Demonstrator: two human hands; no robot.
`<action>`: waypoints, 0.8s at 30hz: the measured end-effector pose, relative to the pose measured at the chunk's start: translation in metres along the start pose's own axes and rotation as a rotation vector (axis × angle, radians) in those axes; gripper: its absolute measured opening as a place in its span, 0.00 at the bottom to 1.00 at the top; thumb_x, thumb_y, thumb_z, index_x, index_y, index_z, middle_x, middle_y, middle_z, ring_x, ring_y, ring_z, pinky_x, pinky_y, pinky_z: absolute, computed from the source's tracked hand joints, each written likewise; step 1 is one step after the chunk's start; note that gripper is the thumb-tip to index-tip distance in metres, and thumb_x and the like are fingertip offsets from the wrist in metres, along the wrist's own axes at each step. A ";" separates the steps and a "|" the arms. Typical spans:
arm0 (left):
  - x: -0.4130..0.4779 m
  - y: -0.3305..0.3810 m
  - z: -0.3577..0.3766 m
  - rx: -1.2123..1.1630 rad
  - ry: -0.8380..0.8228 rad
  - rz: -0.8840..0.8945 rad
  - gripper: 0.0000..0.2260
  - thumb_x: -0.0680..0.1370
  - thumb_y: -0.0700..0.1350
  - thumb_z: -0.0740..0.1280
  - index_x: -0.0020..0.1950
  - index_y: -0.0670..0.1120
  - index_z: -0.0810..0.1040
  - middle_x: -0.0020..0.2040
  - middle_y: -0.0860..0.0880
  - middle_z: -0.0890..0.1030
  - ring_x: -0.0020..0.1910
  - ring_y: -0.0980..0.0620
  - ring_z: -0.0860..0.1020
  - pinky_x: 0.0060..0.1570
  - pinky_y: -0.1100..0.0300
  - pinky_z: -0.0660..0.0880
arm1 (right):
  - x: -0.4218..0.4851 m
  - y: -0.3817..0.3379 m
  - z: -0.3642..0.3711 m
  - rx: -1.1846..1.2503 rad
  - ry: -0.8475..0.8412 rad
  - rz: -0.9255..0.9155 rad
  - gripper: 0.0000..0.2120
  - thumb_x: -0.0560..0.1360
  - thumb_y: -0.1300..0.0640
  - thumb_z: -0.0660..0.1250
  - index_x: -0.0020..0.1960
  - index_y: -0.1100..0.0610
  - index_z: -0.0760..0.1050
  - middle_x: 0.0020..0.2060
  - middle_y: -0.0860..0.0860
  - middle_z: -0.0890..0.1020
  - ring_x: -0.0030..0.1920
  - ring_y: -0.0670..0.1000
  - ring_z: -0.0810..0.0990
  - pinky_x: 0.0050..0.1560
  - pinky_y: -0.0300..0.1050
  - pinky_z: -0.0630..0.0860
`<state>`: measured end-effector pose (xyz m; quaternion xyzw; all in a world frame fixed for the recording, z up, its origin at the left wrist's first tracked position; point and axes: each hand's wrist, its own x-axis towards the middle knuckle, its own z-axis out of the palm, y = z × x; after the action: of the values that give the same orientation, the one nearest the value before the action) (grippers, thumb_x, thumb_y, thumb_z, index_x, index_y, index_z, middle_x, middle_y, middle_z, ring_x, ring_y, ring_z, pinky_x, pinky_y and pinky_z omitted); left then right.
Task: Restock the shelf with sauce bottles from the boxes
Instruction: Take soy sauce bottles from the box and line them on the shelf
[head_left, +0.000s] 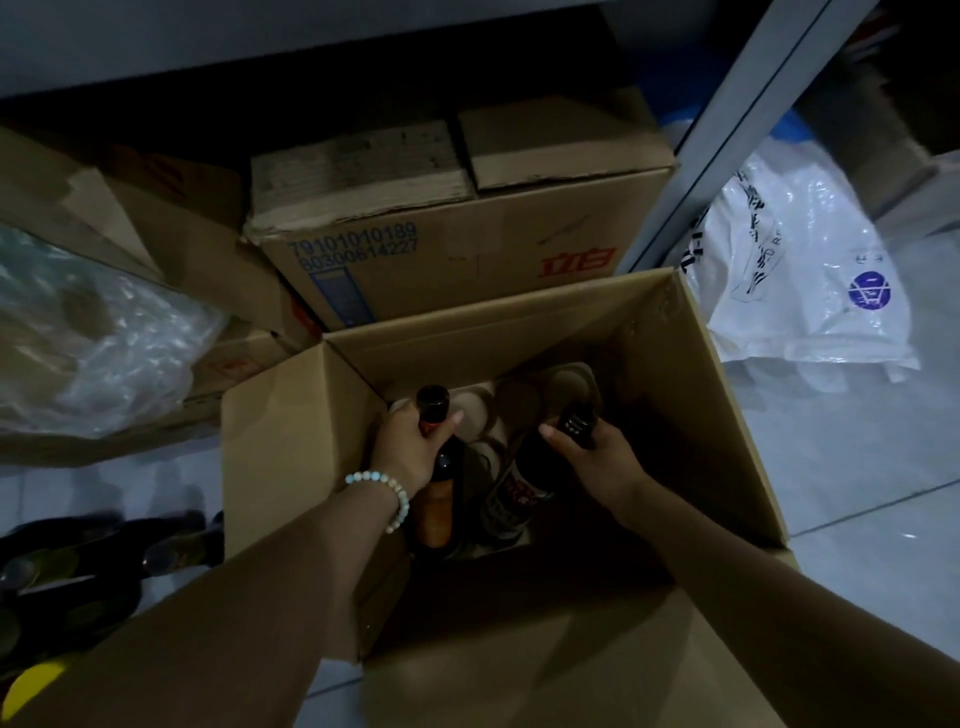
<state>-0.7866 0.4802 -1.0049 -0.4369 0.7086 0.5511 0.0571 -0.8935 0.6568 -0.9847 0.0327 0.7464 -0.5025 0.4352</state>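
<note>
An open cardboard box (291, 457) stands on the floor below me, flaps spread. Inside it, my left hand (410, 447), with a bead bracelet on the wrist, grips the neck of a dark sauce bottle (435, 512) with a black cap. My right hand (597, 457) grips the capped neck of a second dark sauce bottle (519, 491) with a red and white label. Both bottles stand roughly upright in the box. A moulded pulp divider (524, 395) with round cups lies behind them.
A closed carton with blue numbers and red characters (457, 249) sits behind the box, under a shelf board. More cartons and a clear plastic bag (88, 343) are at left. A grey shelf upright (727, 135) and white plastic bag (810, 270) are at right. Dark bottles (104, 551) lie lower left.
</note>
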 end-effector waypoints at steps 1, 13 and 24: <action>-0.005 0.001 -0.002 -0.016 0.020 -0.001 0.13 0.77 0.48 0.67 0.57 0.41 0.77 0.54 0.44 0.80 0.55 0.48 0.77 0.53 0.58 0.72 | -0.005 0.000 0.002 -0.003 0.012 -0.013 0.12 0.76 0.58 0.66 0.57 0.62 0.76 0.48 0.51 0.80 0.51 0.49 0.79 0.45 0.38 0.76; -0.137 0.197 -0.127 0.022 0.204 0.357 0.13 0.76 0.51 0.66 0.45 0.40 0.77 0.38 0.44 0.81 0.40 0.51 0.79 0.40 0.57 0.74 | -0.167 -0.197 -0.053 -0.201 0.183 -0.439 0.07 0.72 0.57 0.71 0.49 0.57 0.79 0.44 0.50 0.84 0.48 0.48 0.82 0.49 0.45 0.79; -0.397 0.470 -0.342 0.085 0.302 0.716 0.20 0.68 0.70 0.62 0.40 0.54 0.76 0.38 0.54 0.82 0.40 0.54 0.81 0.41 0.49 0.77 | -0.490 -0.502 -0.047 -0.149 0.120 -0.893 0.08 0.68 0.53 0.69 0.42 0.57 0.80 0.37 0.45 0.85 0.41 0.40 0.83 0.39 0.30 0.76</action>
<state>-0.7277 0.4217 -0.3058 -0.2353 0.8390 0.4356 -0.2256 -0.8634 0.6358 -0.2827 -0.2947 0.7452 -0.5831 0.1332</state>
